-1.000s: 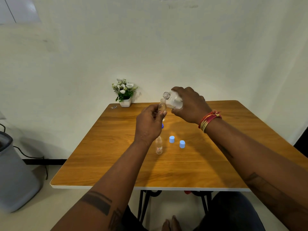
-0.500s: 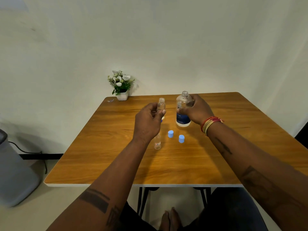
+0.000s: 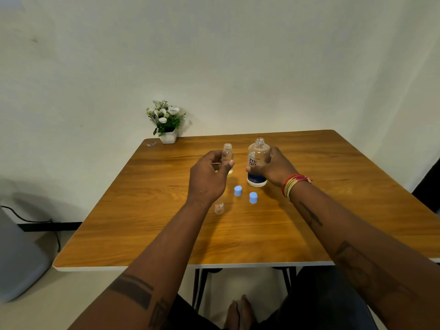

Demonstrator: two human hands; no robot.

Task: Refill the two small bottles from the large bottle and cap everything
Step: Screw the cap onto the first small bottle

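Observation:
The large clear bottle (image 3: 258,160) with a blue label band stands upright and uncapped on the wooden table (image 3: 333,210). My right hand (image 3: 277,166) wraps around its right side. My left hand (image 3: 209,177) holds a small clear bottle (image 3: 227,152) upright, uncapped, just left of the large one. A second small bottle (image 3: 219,207) stands on the table under my left wrist, partly hidden. Two light blue caps (image 3: 238,191) (image 3: 253,197) lie in front of the large bottle.
A small white pot of white flowers (image 3: 166,122) sits at the table's far left corner, with a small scrap (image 3: 151,144) beside it. A grey bin (image 3: 16,258) stands on the floor at the left. The white wall is close behind the table.
The large bottle went from tilted over the small bottle to standing upright on the table. My left hand keeps the small bottle upright at about the same place.

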